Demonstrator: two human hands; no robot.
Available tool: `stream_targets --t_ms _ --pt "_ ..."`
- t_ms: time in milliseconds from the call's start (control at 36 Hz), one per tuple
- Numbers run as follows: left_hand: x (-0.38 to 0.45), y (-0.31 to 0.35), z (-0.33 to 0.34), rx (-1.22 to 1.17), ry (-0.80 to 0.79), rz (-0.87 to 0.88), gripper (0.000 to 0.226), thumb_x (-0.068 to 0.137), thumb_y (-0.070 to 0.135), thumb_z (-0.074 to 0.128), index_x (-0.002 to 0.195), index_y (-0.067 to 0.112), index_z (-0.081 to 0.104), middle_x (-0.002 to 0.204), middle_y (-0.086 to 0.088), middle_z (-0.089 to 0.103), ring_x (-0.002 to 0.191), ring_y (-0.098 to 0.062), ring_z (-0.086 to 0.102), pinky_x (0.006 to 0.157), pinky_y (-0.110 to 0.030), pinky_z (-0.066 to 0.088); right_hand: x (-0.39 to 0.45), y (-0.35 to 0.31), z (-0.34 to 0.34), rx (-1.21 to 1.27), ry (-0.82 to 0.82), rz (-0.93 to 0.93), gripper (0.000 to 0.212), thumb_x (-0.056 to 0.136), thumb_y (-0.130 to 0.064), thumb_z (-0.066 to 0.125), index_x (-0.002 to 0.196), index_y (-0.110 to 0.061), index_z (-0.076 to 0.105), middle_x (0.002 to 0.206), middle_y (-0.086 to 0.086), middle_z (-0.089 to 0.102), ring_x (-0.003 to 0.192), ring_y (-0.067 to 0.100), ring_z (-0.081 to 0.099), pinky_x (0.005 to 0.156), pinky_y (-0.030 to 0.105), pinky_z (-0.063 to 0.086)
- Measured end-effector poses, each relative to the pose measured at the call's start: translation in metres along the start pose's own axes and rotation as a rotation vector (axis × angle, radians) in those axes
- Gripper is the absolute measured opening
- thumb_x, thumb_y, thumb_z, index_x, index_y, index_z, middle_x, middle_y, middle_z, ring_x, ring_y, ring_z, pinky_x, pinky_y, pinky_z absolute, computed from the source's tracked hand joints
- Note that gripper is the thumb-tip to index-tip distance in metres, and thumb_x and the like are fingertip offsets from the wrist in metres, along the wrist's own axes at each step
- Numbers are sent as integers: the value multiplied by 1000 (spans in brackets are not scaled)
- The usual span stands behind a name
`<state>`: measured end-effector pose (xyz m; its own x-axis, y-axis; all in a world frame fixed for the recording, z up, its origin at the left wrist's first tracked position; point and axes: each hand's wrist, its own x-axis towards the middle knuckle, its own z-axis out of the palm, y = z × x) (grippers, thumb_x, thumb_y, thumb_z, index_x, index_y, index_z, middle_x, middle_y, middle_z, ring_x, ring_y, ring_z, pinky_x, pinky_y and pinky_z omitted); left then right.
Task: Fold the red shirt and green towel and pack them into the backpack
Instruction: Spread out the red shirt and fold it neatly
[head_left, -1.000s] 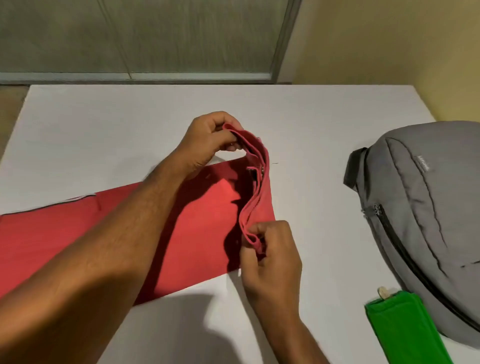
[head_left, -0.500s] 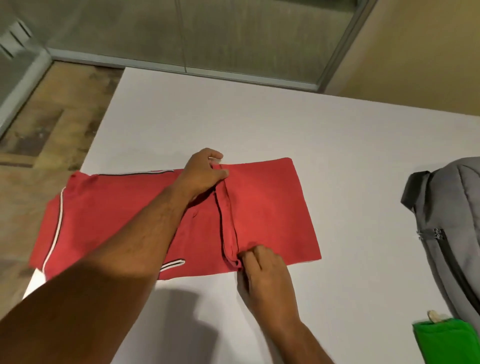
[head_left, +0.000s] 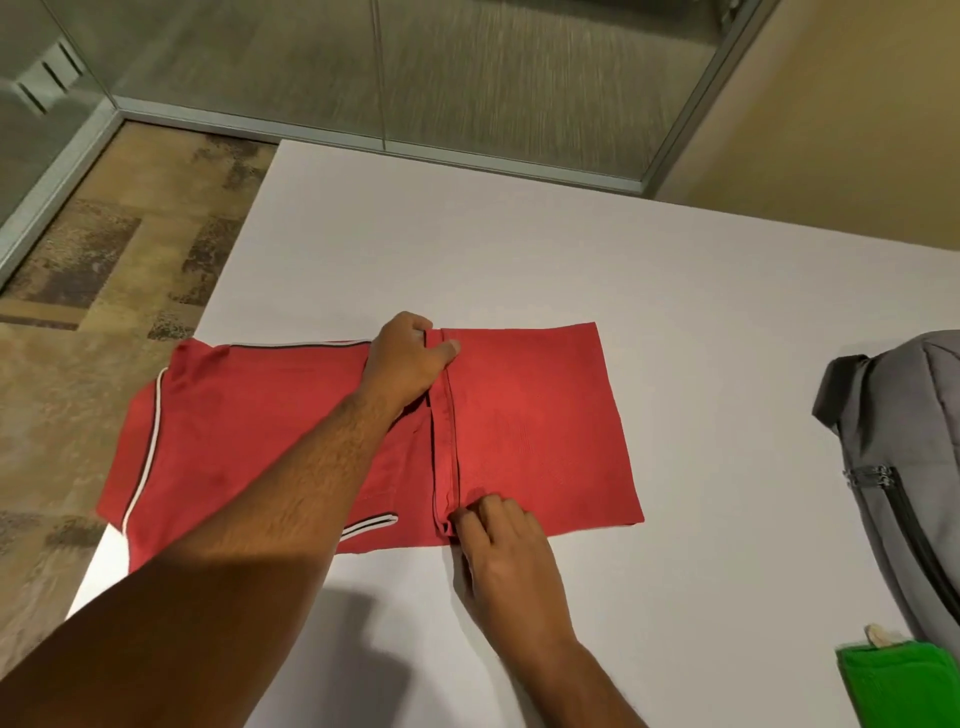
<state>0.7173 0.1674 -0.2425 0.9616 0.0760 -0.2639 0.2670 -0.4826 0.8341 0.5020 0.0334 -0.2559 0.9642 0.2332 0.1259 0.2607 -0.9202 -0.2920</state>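
Matt red cloth shirt (head_left: 530, 415)

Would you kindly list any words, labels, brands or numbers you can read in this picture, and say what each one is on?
None can be read.
Shirt: no print or label shows, only white and dark trim.
Backpack: no readable label in view; it is cut off at the frame edge.
Towel: a small pale tag sticks out at its top, with no text legible.
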Motion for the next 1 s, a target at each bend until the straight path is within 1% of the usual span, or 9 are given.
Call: stream_targets --t_ms 83,194,250,333,417,583,722,861,1000 --pt "-2 2 -1 -17 -14 25 45 87 20 78 128 16 62 122 -4 64 106 -18 63 89 -28 50 -2 0 -3 0 36 -17 19 80 -5 75 94 -15 65 91 0 52 79 22 47 69 32 37" --pt "-3 10 -5 -52 -5 70 41 88 14 75 127 17 63 90 7 59 74 -5 58 76 -27 54 -5 -3 -11 18 132 -47 10 85 -7 72 92 -12 67 88 3 53 77 23 46 67 34 40" --pt "-3 9 -6 -24 4 81 40 90 14 75 128 18 63 96 5 59 74 -3 56 73 -22 54 -6 -3 -9 18 120 -50 11 86 -7 72 93 -12 67 88 2 52 78 23 46 67 34 39" --pt "-4 2 -5 38 -8 77 42 91 14 74 131 15 62 122 -10 63 96 -13 63 74 -12 45 -6 -1 0 -1 36 -59 17 83 -6 73 96 -15 67 91 0 52 80 21 47 69 32 37" --pt "-5 -5 0 42 -17 71 41 92 12 73 132 12 61 127 -16 64 120 -26 61 92 -26 48 -5 0 3 17 2 -60 15 84 -8 71 96 -16 67 92 0 53 81 21 49 71 32 39" --pt "-14 -7 14 130 127 177 47 93 12 69 138 9 55 131 -11 55 120 -22 53 96 -27 42 0 5 -9 82 -50 -180 17 95 -18 63 111 -16 69 96 -2 55 85 20 52 73 32 40" --pt "-30 -1 37 274 295 428 46 88 8 66 134 6 58 139 -15 52 130 -32 48 107 -51 44 30 29 -30 212 72 -104 27 107 -24 47 114 -11 69 102 3 63 91 25 57 79 41 46" --pt "-49 7 73 319 123 635 44 93 4 60 136 0 58 151 -19 49 145 -32 41 119 -51 35 78 75 -37 156 211 229 35 97 -10 50 129 -8 64 126 8 66 111 29 60 96 46 49" --pt "-59 8 97 555 -47 586 61 100 26 20 156 8 37 166 -11 28 157 -24 16 128 -46 16 119 111 -28 125 5 225 56 99 -17 38 154 -5 44 160 14 43 150 27 37 125 41 27"
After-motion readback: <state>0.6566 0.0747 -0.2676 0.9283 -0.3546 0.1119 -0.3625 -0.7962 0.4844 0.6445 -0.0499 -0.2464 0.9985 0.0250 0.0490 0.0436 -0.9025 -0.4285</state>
